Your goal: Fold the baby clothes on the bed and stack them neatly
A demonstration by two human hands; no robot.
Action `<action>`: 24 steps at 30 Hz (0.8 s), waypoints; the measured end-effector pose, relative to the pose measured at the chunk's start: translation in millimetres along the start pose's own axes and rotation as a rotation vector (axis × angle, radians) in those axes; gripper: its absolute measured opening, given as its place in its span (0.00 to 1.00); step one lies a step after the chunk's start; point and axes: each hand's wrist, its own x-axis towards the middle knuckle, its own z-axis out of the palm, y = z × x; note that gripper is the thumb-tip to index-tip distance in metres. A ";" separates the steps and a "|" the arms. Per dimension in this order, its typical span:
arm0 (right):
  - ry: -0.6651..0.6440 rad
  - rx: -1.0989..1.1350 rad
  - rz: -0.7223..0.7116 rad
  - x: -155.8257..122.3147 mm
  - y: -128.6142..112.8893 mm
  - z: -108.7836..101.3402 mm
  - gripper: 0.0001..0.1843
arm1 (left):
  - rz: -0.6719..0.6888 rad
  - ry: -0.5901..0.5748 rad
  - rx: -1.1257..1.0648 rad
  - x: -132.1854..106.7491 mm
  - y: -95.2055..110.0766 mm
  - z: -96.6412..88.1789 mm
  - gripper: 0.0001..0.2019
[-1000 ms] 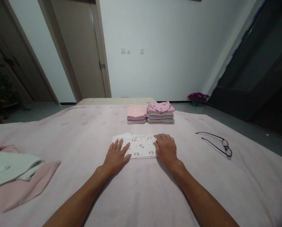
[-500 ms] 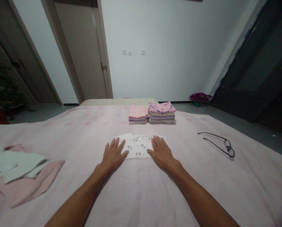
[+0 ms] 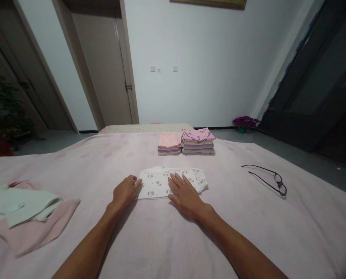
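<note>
A folded white garment [image 3: 155, 181] with small printed figures lies flat on the bed in front of me. At its left edge, my left hand [image 3: 125, 190] has its fingers curled and its thumb close to them, closed on the cloth's edge; the fingertips are partly hidden. My right hand [image 3: 186, 195] rests palm down on the garment, right of its middle, with the fingers stretched out. The garment's right end, slightly ruffled, shows beyond that hand.
Behind the garment stand two folded stacks, a peach-topped one [image 3: 169, 143] and a pink-topped one [image 3: 198, 140]. Black-framed glasses [image 3: 278, 182] lie at right. Loose pale green [image 3: 35, 203] and pink clothes [image 3: 42, 236] lie at left. A pink-white sheet [image 3: 167, 248] covers the bed.
My left hand has moved left off the garment's top to its left edge, and its fingers have curled. My right hand has slid left toward the middle. The view has tilted up slightly.
</note>
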 end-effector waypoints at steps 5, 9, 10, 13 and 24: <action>-0.092 0.081 0.031 -0.7 -4.6 6.1 0.35 | -0.045 -0.099 -0.122 5.6 -1.9 -5.5 0.14; -0.086 0.099 0.034 -1.8 -3.2 6.6 0.36 | -0.037 -0.047 -0.312 14.3 -2.5 1.0 0.12; -0.079 0.114 0.032 -1.7 -2.5 6.8 0.35 | -0.026 -0.035 -0.331 16.0 0.3 1.3 0.12; 0.018 0.275 0.067 1.3 1.9 7.3 0.28 | 0.044 0.020 -0.411 18.1 19.8 -4.5 0.11; 0.213 1.610 0.385 11.7 24.1 -21.4 0.35 | 0.326 -0.085 -0.723 8.9 148.8 23.7 0.07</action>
